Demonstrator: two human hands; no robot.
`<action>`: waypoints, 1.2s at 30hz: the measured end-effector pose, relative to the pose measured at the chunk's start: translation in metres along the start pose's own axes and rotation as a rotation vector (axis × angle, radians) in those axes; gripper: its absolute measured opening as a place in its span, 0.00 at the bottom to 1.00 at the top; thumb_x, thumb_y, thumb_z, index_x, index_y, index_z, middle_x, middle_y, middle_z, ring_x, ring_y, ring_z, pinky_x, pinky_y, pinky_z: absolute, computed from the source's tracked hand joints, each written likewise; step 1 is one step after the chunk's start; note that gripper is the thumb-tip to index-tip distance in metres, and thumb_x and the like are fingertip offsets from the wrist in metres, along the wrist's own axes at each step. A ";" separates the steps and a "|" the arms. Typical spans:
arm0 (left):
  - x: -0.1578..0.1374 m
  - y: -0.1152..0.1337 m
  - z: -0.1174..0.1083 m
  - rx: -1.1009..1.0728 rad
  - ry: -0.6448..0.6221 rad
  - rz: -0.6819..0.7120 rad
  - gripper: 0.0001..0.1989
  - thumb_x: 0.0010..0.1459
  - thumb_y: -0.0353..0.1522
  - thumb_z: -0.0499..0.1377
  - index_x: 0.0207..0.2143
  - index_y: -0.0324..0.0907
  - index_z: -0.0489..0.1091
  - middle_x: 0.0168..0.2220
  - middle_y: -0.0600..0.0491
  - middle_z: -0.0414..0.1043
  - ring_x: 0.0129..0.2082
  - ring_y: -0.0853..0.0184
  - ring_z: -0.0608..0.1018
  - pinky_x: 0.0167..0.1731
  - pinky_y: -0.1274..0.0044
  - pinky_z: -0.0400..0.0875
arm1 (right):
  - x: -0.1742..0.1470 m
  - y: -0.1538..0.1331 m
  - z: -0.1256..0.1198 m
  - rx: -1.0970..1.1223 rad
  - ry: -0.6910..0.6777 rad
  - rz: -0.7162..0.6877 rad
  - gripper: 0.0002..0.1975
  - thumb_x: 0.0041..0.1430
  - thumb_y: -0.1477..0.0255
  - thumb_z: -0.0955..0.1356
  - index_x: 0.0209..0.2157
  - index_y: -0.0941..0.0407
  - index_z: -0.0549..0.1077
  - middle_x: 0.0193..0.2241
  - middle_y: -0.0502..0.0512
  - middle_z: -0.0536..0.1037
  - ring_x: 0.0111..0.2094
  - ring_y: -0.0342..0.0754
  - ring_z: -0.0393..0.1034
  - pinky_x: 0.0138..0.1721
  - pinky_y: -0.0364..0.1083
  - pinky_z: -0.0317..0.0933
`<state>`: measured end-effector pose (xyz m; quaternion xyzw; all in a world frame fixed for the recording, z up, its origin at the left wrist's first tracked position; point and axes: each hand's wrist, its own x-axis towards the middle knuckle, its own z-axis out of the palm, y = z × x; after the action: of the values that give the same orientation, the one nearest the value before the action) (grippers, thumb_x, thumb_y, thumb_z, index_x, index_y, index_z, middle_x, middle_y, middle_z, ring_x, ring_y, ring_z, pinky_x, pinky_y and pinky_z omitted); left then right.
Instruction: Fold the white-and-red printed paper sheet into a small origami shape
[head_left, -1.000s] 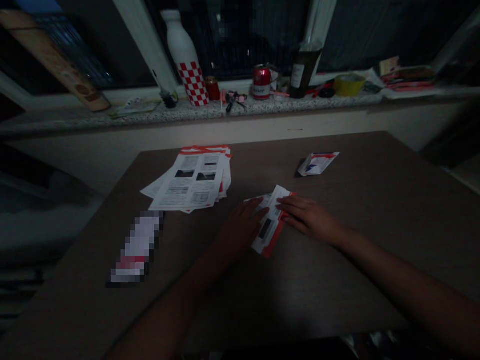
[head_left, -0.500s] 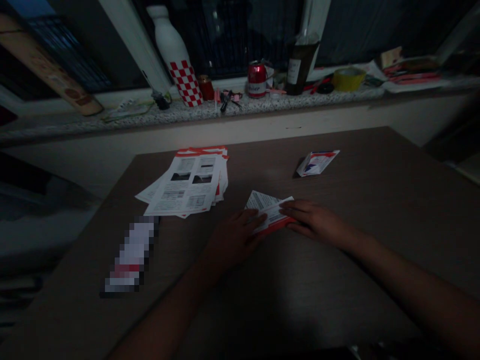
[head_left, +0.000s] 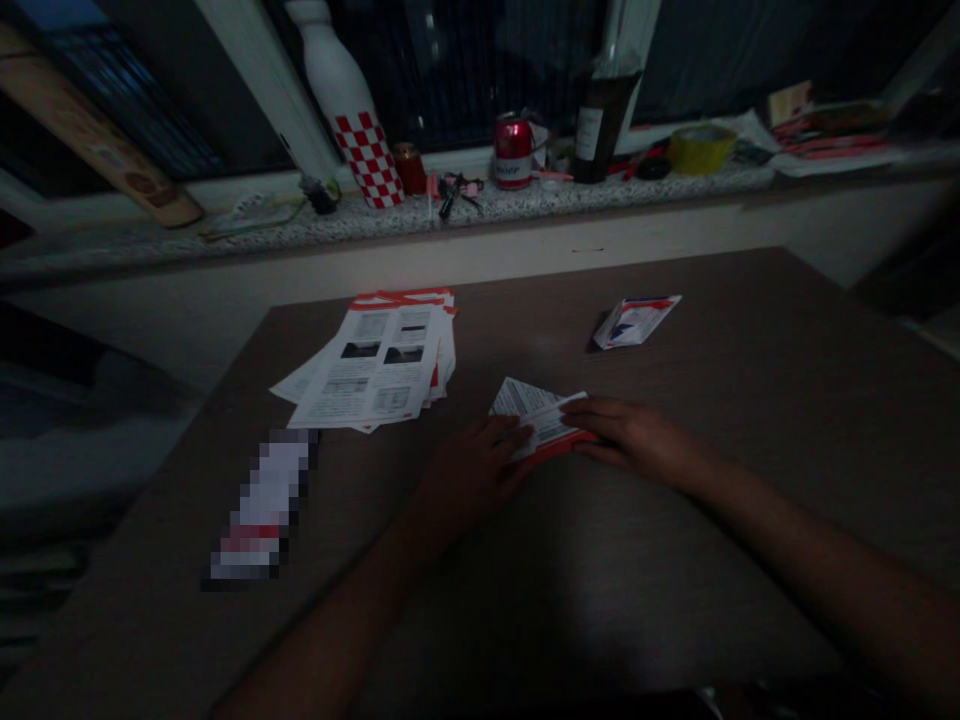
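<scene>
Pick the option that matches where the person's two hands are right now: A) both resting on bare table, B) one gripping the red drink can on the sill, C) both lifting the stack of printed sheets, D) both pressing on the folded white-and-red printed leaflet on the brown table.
D: the left hand and the right hand both lie on the folded white-and-red printed leaflet, flat on the brown table.

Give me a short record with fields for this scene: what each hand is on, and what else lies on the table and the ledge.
left hand: left hand pressing flat on the folded white and red printed leaflet
right hand: right hand flat on the same leaflet's right edge
surface: dark brown wooden table
table, left: stack of white and red printed leaflets
table, far right: small folded leaflet packet
ledge: white bottle with red checks; red drink can; dark glass bottle; yellow tape roll
</scene>
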<state>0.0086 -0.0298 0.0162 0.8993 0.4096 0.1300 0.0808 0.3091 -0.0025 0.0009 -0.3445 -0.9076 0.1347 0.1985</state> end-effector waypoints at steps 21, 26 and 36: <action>-0.008 -0.024 -0.014 -0.152 0.050 0.015 0.16 0.73 0.35 0.58 0.61 0.49 0.73 0.64 0.49 0.72 0.62 0.58 0.77 0.60 0.64 0.75 | -0.001 0.004 -0.013 0.113 0.152 0.100 0.13 0.75 0.69 0.65 0.53 0.51 0.80 0.51 0.57 0.85 0.52 0.55 0.81 0.55 0.55 0.75; -0.008 -0.029 -0.022 -0.181 0.193 -0.062 0.14 0.74 0.33 0.55 0.56 0.48 0.76 0.53 0.50 0.78 0.52 0.62 0.80 0.53 0.67 0.78 | -0.001 -0.002 -0.028 0.185 0.250 0.093 0.10 0.73 0.66 0.67 0.50 0.50 0.80 0.50 0.58 0.84 0.52 0.56 0.80 0.54 0.57 0.75; -0.007 -0.007 -0.036 -0.368 0.379 -0.410 0.13 0.71 0.39 0.59 0.52 0.45 0.77 0.43 0.53 0.82 0.39 0.63 0.83 0.40 0.72 0.79 | -0.004 -0.018 -0.035 0.329 0.388 0.442 0.15 0.71 0.56 0.69 0.46 0.51 0.81 0.34 0.55 0.84 0.32 0.54 0.79 0.33 0.53 0.75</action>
<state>-0.0118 -0.0292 0.0474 0.7284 0.5593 0.3479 0.1888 0.3171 -0.0147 0.0373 -0.5155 -0.7224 0.2509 0.3865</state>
